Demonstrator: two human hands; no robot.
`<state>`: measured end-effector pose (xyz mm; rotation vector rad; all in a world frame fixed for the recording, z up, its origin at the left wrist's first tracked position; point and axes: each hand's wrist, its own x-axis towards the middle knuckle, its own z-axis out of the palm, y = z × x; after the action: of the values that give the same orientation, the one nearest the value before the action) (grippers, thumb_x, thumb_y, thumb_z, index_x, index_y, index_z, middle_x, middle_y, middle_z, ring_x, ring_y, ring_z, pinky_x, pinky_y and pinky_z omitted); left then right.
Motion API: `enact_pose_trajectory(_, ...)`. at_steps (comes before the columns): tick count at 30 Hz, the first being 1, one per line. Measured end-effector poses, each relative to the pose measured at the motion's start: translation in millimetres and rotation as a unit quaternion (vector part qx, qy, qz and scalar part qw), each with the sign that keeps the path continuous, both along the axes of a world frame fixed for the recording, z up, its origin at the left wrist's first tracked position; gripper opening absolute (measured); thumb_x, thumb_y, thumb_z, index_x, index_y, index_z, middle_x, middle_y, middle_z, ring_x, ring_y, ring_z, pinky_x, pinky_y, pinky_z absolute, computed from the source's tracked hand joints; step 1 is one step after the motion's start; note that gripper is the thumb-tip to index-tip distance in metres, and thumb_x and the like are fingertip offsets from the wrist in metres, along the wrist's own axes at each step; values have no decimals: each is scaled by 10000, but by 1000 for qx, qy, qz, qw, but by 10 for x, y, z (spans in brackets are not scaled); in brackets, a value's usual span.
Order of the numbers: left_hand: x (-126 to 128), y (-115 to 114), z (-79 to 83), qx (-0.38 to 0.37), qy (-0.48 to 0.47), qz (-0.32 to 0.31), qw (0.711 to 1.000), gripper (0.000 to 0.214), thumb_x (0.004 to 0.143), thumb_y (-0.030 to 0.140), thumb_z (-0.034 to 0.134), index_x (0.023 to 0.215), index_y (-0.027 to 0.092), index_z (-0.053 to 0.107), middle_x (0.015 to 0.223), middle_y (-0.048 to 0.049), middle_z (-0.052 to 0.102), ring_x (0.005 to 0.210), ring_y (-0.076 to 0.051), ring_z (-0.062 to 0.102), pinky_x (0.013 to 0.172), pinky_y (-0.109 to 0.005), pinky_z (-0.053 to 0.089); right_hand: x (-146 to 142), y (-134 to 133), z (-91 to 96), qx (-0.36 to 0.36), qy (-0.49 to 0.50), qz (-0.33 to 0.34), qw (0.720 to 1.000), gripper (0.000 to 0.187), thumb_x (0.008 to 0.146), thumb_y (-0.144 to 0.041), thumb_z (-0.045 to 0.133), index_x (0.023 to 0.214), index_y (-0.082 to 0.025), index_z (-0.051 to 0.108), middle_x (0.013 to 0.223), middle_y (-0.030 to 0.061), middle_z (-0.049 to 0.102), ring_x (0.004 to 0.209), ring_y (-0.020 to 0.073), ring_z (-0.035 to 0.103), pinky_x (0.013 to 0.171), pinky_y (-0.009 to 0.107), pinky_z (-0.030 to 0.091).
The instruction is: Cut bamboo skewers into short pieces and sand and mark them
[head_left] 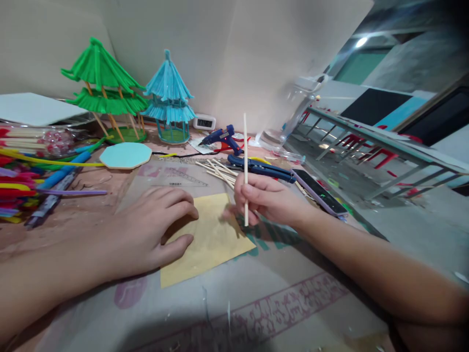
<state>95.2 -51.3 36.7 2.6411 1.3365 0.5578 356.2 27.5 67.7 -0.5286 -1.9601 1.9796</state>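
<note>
Pinched between thumb and fingers of my right hand is a thin wooden stick, held upright over the right side of a yellow paper sheet. My left hand rests at the sheet's left edge, fingers apart and curved, with nothing in it. Just beyond my right hand lie several loose wooden sticks and a pair of dark blue cutters or pliers. The paper lies on a printed grey mat.
At the back stand a green model pavilion and a blue one, near a glue gun and small clock. An octagonal board and pipe cleaners lie left. A phone and clear jar stand right.
</note>
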Motion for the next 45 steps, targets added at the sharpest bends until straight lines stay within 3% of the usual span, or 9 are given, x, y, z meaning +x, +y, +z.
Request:
enact_pose_trajectory(3,-5,-12,-4,10,4,-8,1000,290,911,438,536,1077,231,653,1141,-78,601,1041,-279,562,914,-444,454,-26,-13,23,48,-27,-13,998,388,911,-537,654,806,-191,515,516,-87,523,418,61,489,436,181,398)
enact_pose_trajectory(9,-11,-35,-40,25,-21,-27,999,326,971,316,475,1208,222,679,1139,-98,610,1036,-252,597,895,-395,492,-110,-127,33,130,18,-210,969,386,886,-553,670,822,-202,522,598,-53,593,486,78,558,477,187,438)
enact_pose_trajectory(14,-5,-25,-56,13,-25,-32,999,341,977,308,485,1276,271,647,1137,-83,629,1009,-236,612,848,-376,507,-164,-356,35,226,-39,-159,960,358,909,-531,646,823,-201,540,670,-30,604,574,104,602,538,213,475)
enact_pose_trajectory(19,-3,-27,-49,26,-9,-65,998,356,995,243,424,1280,293,633,1360,-56,593,1276,-258,506,1081,-443,394,-169,-476,65,383,-73,-82,917,308,1009,-412,519,846,-178,633,745,27,692,661,123,639,621,225,476)
enact_pose_trajectory(23,17,-42,3,3,-2,-47,999,289,961,372,513,1188,259,652,1260,-65,626,1178,-271,549,1024,-447,424,-165,-484,40,462,-66,-53,883,261,1027,-314,479,854,-180,621,718,15,680,630,114,609,615,217,446)
enact_pose_trajectory(32,22,-20,-43,-8,14,-18,1000,456,907,519,576,1310,307,615,1311,-69,583,1231,-332,510,1049,-510,402,-189,-465,-65,494,-43,14,868,206,1018,-238,463,880,-184,605,812,46,725,718,138,660,698,233,493)
enact_pose_trajectory(38,12,-18,-48,-16,22,-19,999,460,923,508,560,1323,287,612,1336,-89,582,1247,-323,512,1053,-504,413,-124,-287,-91,597,-87,-44,797,166,979,-181,462,893,-180,604,767,49,703,676,160,637,646,256,462)
enact_pose_trajectory(43,11,-10,-45,-19,23,-19,999,457,917,503,566,1316,283,612,1356,-80,568,1279,-326,488,1080,-519,393,-134,-344,-82,555,-37,36,830,246,1025,-234,420,878,-170,605,758,48,706,691,145,650,671,239,483)
enact_pose_trajectory(45,11,-3,-52,-18,18,-16,1000,459,914,513,565,1307,282,618,1344,-80,571,1272,-328,490,1071,-522,398,-127,-305,-92,566,-50,28,822,242,1025,-233,416,874,-174,595,766,47,706,687,143,645,674,242,484)
